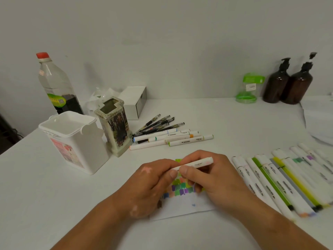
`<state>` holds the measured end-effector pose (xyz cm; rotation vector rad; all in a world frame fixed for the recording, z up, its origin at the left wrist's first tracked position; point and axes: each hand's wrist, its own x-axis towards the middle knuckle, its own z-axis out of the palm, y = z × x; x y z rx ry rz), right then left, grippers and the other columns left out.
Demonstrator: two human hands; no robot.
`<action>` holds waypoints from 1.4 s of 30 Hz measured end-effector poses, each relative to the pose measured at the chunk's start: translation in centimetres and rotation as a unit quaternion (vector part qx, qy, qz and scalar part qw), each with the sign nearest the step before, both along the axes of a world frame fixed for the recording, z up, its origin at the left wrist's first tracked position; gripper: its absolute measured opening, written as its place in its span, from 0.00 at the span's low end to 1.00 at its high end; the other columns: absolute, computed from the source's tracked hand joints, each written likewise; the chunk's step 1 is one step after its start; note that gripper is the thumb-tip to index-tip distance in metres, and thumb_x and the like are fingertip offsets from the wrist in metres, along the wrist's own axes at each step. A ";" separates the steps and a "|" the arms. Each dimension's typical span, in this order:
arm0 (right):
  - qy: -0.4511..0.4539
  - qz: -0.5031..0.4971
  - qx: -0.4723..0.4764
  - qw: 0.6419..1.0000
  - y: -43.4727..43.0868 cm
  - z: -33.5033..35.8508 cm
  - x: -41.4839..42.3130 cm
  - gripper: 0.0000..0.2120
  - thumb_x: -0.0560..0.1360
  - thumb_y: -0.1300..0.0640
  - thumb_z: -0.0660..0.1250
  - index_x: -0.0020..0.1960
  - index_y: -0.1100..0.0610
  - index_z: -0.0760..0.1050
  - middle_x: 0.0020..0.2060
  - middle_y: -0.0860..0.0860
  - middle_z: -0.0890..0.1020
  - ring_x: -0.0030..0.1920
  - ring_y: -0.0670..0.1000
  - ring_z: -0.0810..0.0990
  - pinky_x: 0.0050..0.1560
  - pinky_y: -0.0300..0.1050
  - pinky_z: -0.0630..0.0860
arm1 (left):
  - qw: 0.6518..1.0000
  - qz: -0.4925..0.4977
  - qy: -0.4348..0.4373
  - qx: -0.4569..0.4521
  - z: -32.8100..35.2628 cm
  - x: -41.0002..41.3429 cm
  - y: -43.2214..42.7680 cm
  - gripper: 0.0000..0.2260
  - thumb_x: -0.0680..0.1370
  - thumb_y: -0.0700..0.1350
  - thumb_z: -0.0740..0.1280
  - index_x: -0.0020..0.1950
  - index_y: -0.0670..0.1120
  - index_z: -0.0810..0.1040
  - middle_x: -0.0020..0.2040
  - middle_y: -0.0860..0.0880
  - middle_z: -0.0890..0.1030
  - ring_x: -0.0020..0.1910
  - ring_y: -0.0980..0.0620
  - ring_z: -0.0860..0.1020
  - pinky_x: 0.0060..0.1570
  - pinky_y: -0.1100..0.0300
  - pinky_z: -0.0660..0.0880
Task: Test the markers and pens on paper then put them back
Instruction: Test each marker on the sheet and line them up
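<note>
1. Your right hand [216,177] has its thumb and fingers curled round the barrel of a white marker [198,163]. Your left hand [151,184] pinches the marker's left end. Your fingers hide that end, so you cannot tell whether a cap sits there.
2. The marker is nearly level, with its pale pink right end poking out past your right fingers. It is held just above the paper [185,208].
3. The paper lies near you on the white table [234,114], partly under both hands. It carries rows of green, purple, orange and blue swatches.
4. To the right, a row of markers [281,179] lies side by side, with slim green, yellow and grey pens among the white barrels.
5. Farther off, in the middle, sits a loose pile of pens and markers [171,136]. It is just beside a patterned pen holder [115,129], and a white tub [75,141] stands to the holder's left.
6. By the far wall stand a red-capped bottle [55,83], a white box [135,101], a green-lidded jar [249,87] and two brown pump bottles [288,83].
</note>
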<state>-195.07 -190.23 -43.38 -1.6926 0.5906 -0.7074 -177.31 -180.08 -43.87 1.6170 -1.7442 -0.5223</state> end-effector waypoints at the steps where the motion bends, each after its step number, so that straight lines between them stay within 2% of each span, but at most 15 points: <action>1: -0.006 0.001 -0.003 1.000 0.1 0.0 0.2 0.04 0.70 0.49 0.75 0.44 0.47 0.84 0.30 0.51 0.82 0.30 0.46 0.79 0.32 0.39 0.76 | 1.000 -0.001 -0.009 -0.007 0.1 -0.1 0.0 0.12 0.85 0.51 0.56 0.61 0.55 0.78 0.50 0.60 0.81 0.51 0.57 0.79 0.46 0.69 0.72; 3: -0.017 0.007 -0.004 1.000 0.4 0.1 0.5 0.05 0.70 0.48 0.75 0.44 0.48 0.84 0.32 0.52 0.83 0.31 0.48 0.80 0.32 0.40 0.77 | 1.000 0.008 -0.026 -0.012 0.2 -0.3 0.0 0.14 0.84 0.54 0.55 0.57 0.53 0.78 0.45 0.59 0.79 0.46 0.57 0.78 0.42 0.71 0.70; 5: -0.027 0.014 0.005 1.000 0.6 0.2 0.6 0.05 0.69 0.49 0.76 0.43 0.48 0.84 0.31 0.52 0.83 0.31 0.49 0.80 0.32 0.42 0.77 | 0.999 0.012 -0.047 -0.016 0.3 -0.2 0.0 0.15 0.83 0.57 0.54 0.55 0.52 0.78 0.42 0.57 0.79 0.43 0.55 0.77 0.39 0.69 0.71; 11: -0.028 0.029 0.013 0.999 0.8 0.7 0.3 0.05 0.70 0.50 0.76 0.43 0.49 0.83 0.32 0.53 0.83 0.31 0.51 0.80 0.34 0.42 0.78 | 0.998 0.006 -0.066 -0.010 0.5 -0.1 0.0 0.14 0.83 0.57 0.54 0.56 0.53 0.77 0.41 0.55 0.80 0.42 0.52 0.78 0.38 0.62 0.73; 15: -0.023 0.034 0.006 0.999 0.7 0.8 -0.1 0.04 0.71 0.50 0.76 0.42 0.47 0.82 0.31 0.51 0.83 0.31 0.51 0.81 0.35 0.42 0.77 | 0.999 -0.001 -0.049 -0.013 0.4 -0.1 -0.1 0.11 0.83 0.57 0.56 0.58 0.60 0.77 0.43 0.61 0.81 0.42 0.56 0.79 0.38 0.69 0.73; 17: -0.019 0.031 -0.004 0.999 0.7 0.7 -0.1 0.05 0.70 0.49 0.77 0.42 0.47 0.82 0.31 0.50 0.83 0.31 0.50 0.81 0.34 0.41 0.77 | 0.999 -0.004 -0.045 -0.017 0.1 -0.1 -0.1 0.10 0.83 0.56 0.57 0.58 0.59 0.77 0.42 0.61 0.80 0.41 0.57 0.79 0.37 0.71 0.71; 21: -0.030 -0.041 -0.002 0.999 0.3 0.4 0.1 0.03 0.68 0.51 0.73 0.38 0.50 0.80 0.26 0.50 0.79 0.27 0.49 0.77 0.30 0.43 0.76 | 0.999 0.022 -0.035 0.029 -0.4 0.7 -0.2 0.16 0.78 0.65 0.59 0.61 0.60 0.73 0.43 0.56 0.82 0.41 0.57 0.79 0.37 0.66 0.75; 24: -0.035 -0.083 0.046 0.995 -0.2 0.3 -0.1 0.04 0.67 0.54 0.68 0.34 0.50 0.77 0.24 0.50 0.75 0.26 0.50 0.72 0.28 0.45 0.73 | 0.993 0.062 -0.078 0.063 -0.8 2.3 -0.2 0.16 0.73 0.67 0.64 0.56 0.61 0.78 0.45 0.60 0.79 0.44 0.61 0.76 0.39 0.65 0.76; 27: -0.026 -0.062 0.074 0.995 0.1 0.2 0.0 0.04 0.67 0.55 0.65 0.34 0.51 0.77 0.24 0.49 0.74 0.27 0.50 0.71 0.27 0.45 0.72 | 0.986 0.078 -0.115 0.088 -1.1 3.0 -0.2 0.16 0.70 0.66 0.69 0.55 0.62 0.81 0.47 0.64 0.76 0.47 0.65 0.73 0.39 0.71 0.72; 31: -0.003 0.017 0.104 0.994 1.2 0.2 0.2 0.09 0.68 0.56 0.64 0.40 0.55 0.83 0.28 0.55 0.80 0.29 0.51 0.78 0.28 0.43 0.76 | 0.982 0.095 -0.137 0.083 -1.3 3.4 -0.3 0.15 0.69 0.66 0.72 0.52 0.63 0.80 0.42 0.63 0.74 0.43 0.64 0.72 0.36 0.71 0.67; 33: 0.039 0.025 0.065 0.997 1.8 0.1 0.4 0.04 0.71 0.57 0.69 0.39 0.52 0.83 0.28 0.53 0.82 0.28 0.50 0.80 0.29 0.42 0.76 | 0.982 0.102 -0.144 0.074 -1.4 3.5 -0.4 0.13 0.70 0.65 0.72 0.52 0.63 0.79 0.41 0.62 0.74 0.43 0.64 0.72 0.35 0.70 0.66; 35: 0.090 0.017 0.003 0.996 2.3 -0.3 0.6 0.08 0.74 0.59 0.73 0.38 0.48 0.81 0.27 0.52 0.82 0.26 0.48 0.80 0.29 0.39 0.76 | 0.981 0.104 -0.147 0.077 -1.5 3.6 -0.4 0.14 0.70 0.65 0.72 0.53 0.63 0.79 0.43 0.63 0.74 0.44 0.66 0.71 0.35 0.70 0.65; 42: 0.150 0.022 -0.057 0.987 2.8 -0.9 1.1 0.05 0.74 0.54 0.73 0.41 0.46 0.82 0.30 0.50 0.84 0.27 0.45 0.80 0.30 0.38 0.77 | 0.979 0.090 -0.150 0.103 -1.5 4.1 -0.3 0.17 0.70 0.66 0.71 0.56 0.64 0.77 0.47 0.65 0.73 0.45 0.63 0.73 0.38 0.71 0.67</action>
